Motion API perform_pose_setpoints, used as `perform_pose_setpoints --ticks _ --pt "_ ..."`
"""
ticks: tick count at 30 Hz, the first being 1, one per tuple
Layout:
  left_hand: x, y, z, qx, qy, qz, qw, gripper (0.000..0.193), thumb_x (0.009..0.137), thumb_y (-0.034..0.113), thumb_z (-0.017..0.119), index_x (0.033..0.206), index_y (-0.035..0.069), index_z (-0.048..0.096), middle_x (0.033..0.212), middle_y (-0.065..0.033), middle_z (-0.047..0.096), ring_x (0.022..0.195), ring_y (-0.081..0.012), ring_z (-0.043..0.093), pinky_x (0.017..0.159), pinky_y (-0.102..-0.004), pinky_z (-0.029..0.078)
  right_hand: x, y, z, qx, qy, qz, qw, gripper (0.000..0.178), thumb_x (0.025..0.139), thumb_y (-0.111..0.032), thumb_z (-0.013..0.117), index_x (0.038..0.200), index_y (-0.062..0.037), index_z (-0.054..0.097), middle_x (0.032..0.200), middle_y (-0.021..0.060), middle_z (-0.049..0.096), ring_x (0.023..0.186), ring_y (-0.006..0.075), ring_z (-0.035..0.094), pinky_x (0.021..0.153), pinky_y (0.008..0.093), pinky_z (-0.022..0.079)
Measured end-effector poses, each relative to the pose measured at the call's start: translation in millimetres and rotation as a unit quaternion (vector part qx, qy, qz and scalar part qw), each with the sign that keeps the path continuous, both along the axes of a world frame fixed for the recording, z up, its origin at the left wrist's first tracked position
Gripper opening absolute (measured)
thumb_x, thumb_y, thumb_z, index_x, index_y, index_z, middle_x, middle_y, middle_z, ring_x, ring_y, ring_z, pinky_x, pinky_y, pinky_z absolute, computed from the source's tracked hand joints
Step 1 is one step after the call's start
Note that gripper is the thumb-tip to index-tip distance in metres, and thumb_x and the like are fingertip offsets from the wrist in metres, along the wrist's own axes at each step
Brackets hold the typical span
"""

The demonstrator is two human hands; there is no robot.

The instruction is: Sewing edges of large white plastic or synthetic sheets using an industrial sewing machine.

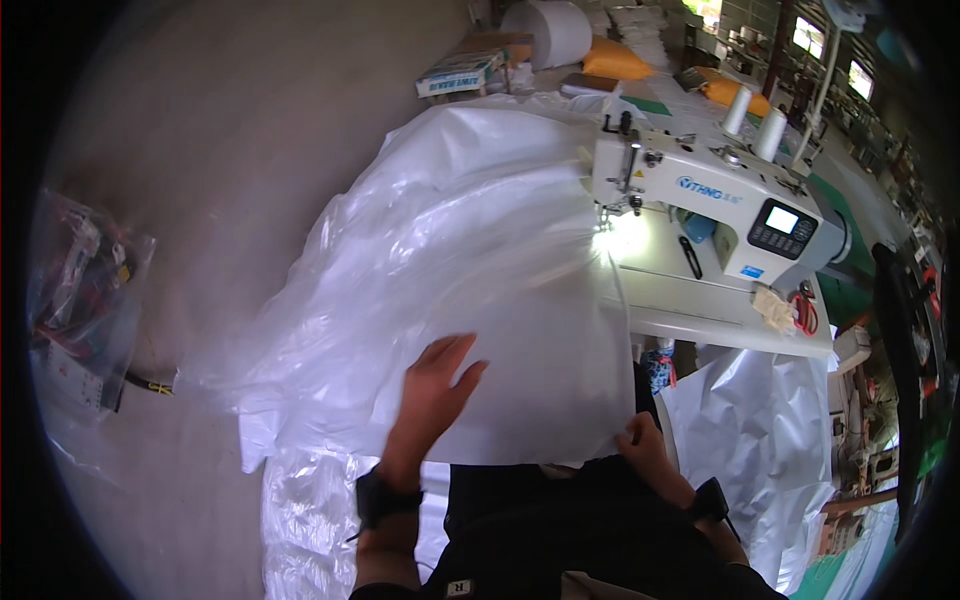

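Observation:
A large white plastic sheet (480,270) spreads over the table and hangs toward the floor on the left. Its right edge runs up to the needle area of a white sewing machine (690,185), where a lamp shines brightly. My left hand (437,385) lies on the sheet with its fingers extended and thumb apart, holding nothing. At the near right corner of the sheet, my right hand (645,447) pinches the edge between thumb and fingers.
On the machine table lie a black cutter (690,257), red-handled scissors (804,314) and a tan scrap (772,309). Two white thread cones (769,134) stand behind the machine. More white sheeting (760,420) hangs at the right. A clear bag (85,300) rests on the left floor.

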State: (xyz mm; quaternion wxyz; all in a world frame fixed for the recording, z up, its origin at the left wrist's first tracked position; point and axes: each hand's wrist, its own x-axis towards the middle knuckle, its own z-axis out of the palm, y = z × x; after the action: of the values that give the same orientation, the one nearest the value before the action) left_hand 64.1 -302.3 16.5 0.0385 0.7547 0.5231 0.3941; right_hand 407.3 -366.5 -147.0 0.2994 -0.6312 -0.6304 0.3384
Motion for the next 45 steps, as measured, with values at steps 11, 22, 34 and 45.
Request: perform_pose_setpoints --ticks 11,22,34,45 --pt "66.8 50.8 -61.9 -0.220 0.238 -0.046 0.945 0.019 0.087 0.015 0.052 0.101 0.004 0.055 0.077 -0.0184 0.061 0.069 -0.0386 0.061 0.061 -0.0483 0.047 8.5 -17.9 32.3 -0.156 0.324 0.023 0.933 0.025 0.089 -0.009 0.055 0.109 0.0039 0.061 0.093 0.0067 0.063 0.085 0.0112 0.058 0.078 0.0281 0.048" --pt "165.7 -83.2 6.8 -0.277 0.228 -0.375 0.855 0.023 0.081 0.027 0.068 0.076 0.006 0.060 0.068 -0.0100 0.059 0.059 -0.0271 0.061 0.056 -0.0335 0.049 -2.7 -16.9 69.1 -0.111 0.456 0.106 0.877 0.026 0.092 -0.012 0.052 0.117 -0.0042 0.054 0.101 0.0014 0.061 0.093 0.0101 0.057 0.084 0.0264 0.047" --pt "172.8 -93.1 -4.9 0.022 0.194 -0.259 0.946 0.058 0.074 0.040 0.071 0.114 0.001 0.058 0.121 -0.0140 0.054 0.121 -0.0328 0.047 0.105 -0.0562 0.025 9.2 -35.5 103.5 -0.157 0.657 0.063 0.735 0.034 0.092 -0.007 0.047 0.126 -0.0045 0.047 0.116 0.0075 0.055 0.105 0.0177 0.056 0.085 0.0328 0.048" --pt "196.5 -79.4 -10.1 0.109 0.174 -0.361 0.910 0.012 0.077 0.014 0.067 0.079 0.006 0.058 0.087 -0.0063 0.063 0.088 -0.0237 0.063 0.089 -0.0420 0.048 14.2 -15.1 68.8 -0.183 0.758 0.159 0.606 0.027 0.091 -0.015 0.049 0.116 -0.0037 0.052 0.104 0.0066 0.059 0.095 0.0150 0.059 0.081 0.0303 0.048"
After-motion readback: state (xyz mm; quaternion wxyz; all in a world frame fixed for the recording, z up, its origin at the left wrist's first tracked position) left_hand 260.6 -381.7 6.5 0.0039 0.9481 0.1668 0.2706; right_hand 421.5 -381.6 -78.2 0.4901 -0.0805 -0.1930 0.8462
